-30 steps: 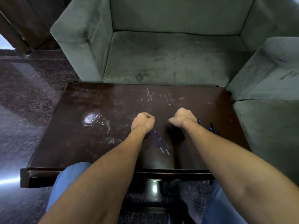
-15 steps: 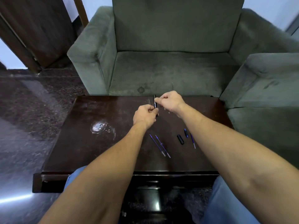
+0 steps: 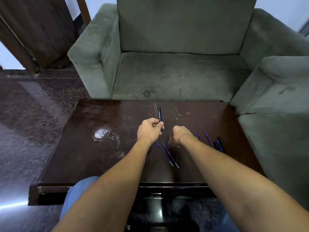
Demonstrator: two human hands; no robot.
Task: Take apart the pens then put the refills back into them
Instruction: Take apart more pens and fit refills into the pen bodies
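Your left hand (image 3: 149, 129): fingers pinched around a black pen barrel (image 3: 159, 115), which stands up past your fingertips. Your right hand (image 3: 179, 136): curled into a loose fist; contents cannot be told. Two blue refills (image 3: 168, 154): flat on the dark table (image 3: 103, 161), just below both wrists. More refills and dark pen parts (image 3: 217, 144): beside your right forearm.
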